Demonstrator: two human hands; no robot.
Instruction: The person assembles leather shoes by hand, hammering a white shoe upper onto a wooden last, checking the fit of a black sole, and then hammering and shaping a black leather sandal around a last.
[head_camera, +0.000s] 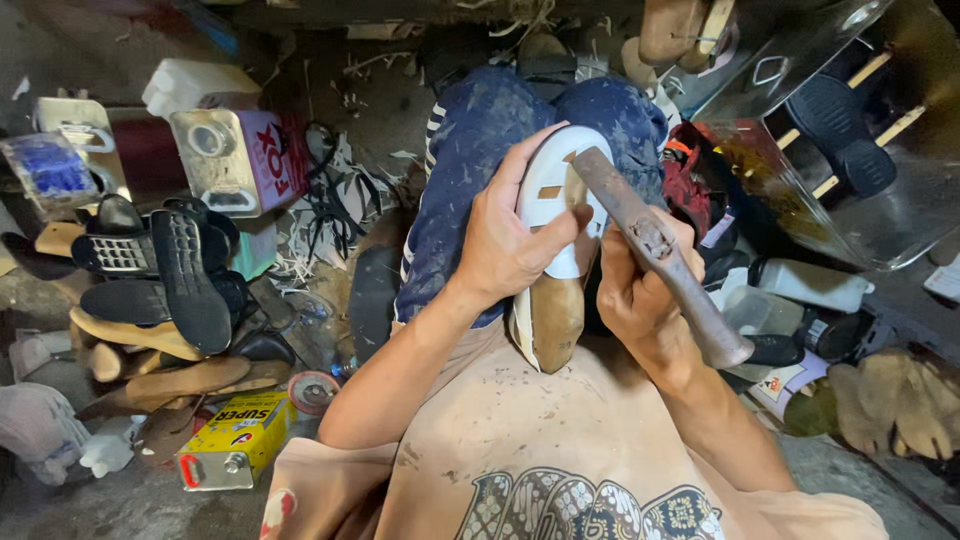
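While left fingers (545, 165) wrap the shoe (556, 250), right hand (635, 295) grips hammer (660, 250).

A cluttered shoemaker's workshop, worked from the floor.
Black soles (190, 275) and wooden lasts (160, 345) lie heaped beside glue tins (235, 440), leather scraps (320, 215) litter the dirty ground, and more soles hang on a rack (850, 120).
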